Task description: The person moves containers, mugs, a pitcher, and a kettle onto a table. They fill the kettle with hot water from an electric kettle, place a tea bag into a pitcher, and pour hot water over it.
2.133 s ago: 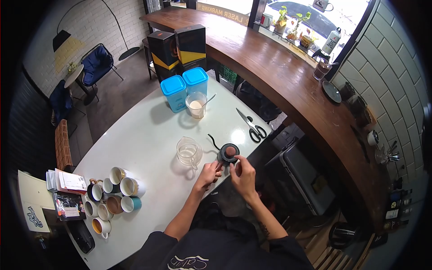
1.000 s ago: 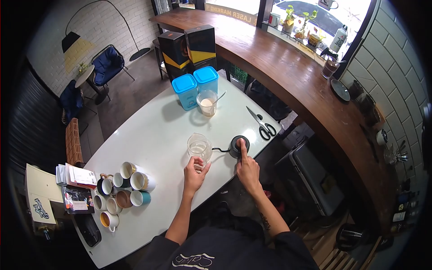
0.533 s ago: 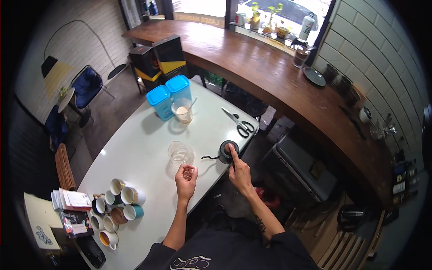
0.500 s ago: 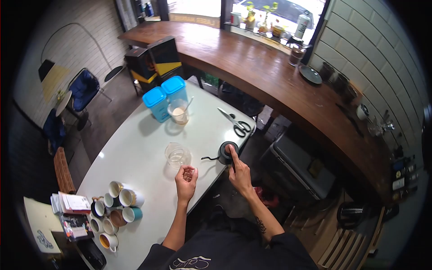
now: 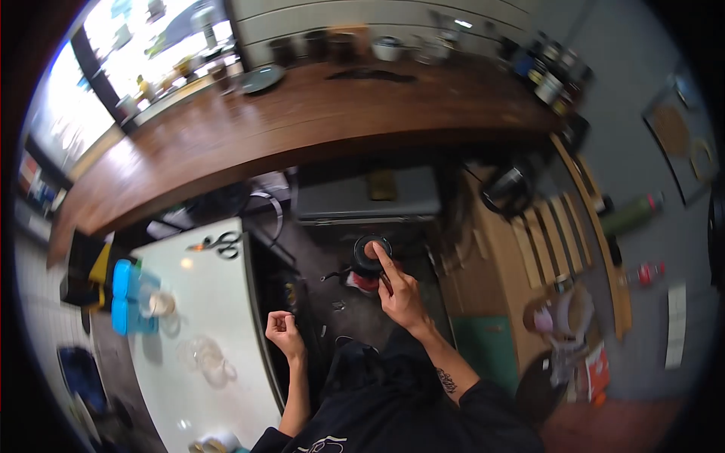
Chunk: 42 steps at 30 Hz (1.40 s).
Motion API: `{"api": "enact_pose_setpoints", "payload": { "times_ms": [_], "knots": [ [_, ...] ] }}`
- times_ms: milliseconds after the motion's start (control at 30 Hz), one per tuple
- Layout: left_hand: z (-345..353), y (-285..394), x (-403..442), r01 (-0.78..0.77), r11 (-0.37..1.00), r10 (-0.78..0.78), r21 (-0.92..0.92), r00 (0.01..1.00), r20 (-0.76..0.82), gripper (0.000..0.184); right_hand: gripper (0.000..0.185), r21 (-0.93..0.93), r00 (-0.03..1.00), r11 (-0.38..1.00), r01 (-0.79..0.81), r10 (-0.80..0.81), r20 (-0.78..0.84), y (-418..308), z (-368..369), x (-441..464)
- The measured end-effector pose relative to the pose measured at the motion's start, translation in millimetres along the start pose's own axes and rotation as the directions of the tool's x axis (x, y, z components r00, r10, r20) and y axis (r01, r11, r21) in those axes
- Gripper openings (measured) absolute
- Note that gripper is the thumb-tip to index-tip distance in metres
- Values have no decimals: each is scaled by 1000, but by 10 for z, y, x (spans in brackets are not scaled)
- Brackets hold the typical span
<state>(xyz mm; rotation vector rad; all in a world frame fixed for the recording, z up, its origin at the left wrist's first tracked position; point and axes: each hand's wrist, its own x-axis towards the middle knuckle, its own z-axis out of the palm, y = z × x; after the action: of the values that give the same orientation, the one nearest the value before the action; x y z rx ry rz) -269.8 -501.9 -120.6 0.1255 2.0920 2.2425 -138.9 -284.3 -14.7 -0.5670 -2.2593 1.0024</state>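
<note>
In my right hand (image 5: 402,302) is a small black gooseneck kettle (image 5: 363,260), its thin spout pointing left. The index finger stretches over the lid, while the other fingers close around the handle side. The kettle hangs over the floor, off the table. My left hand (image 5: 286,336) is raised near the edge of the white table (image 5: 168,377), fingers curled in, with nothing visible in them. A clear glass jug (image 5: 205,360) stands on that table, left of my left hand. Black-handled scissors (image 5: 225,244) lie at the table's far end.
Two blue-lidded containers (image 5: 130,313) and a cup with pale contents (image 5: 161,304) stand on the white table. A long wooden counter (image 5: 302,113) runs across the back. Below it is a grey case (image 5: 325,200). At right are a black electric kettle (image 5: 507,189) and a slatted wooden rack (image 5: 555,238).
My view has turned right. The gooseneck kettle, held in my right hand, has moved from the table's edge to over the floor. My left hand has left the jug's side, its fingers curled tighter.
</note>
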Motion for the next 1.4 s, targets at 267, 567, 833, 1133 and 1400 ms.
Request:
{"api": "enact_pose_setpoints", "payload": {
  "times_ms": [267,567,833,1133,1400],
  "knots": [
    [1096,95,-271,104,991,-130,79,795,593,4,77,-101,927,958,-268,227,-300,307,-1499,-715],
    [2352,8,-1494,138,969,-245,203,503,829,9,79,-184,789,879,-440,281,-546,543,-3156,-1727],
    [3313,-132,-2704,87,967,-251,240,151,956,10,84,-113,599,754,-648,412,-686,523,-4107,-2638],
    [3893,-159,-3525,53,952,-285,302,-208,935,26,76,126,323,673,-729,500,-804,362,-4362,-3401],
    [4093,-316,-4089,-111,928,-352,355,-570,742,21,72,314,4,556,-770,496,-868,390,-3922,-4281]
  ]
}}
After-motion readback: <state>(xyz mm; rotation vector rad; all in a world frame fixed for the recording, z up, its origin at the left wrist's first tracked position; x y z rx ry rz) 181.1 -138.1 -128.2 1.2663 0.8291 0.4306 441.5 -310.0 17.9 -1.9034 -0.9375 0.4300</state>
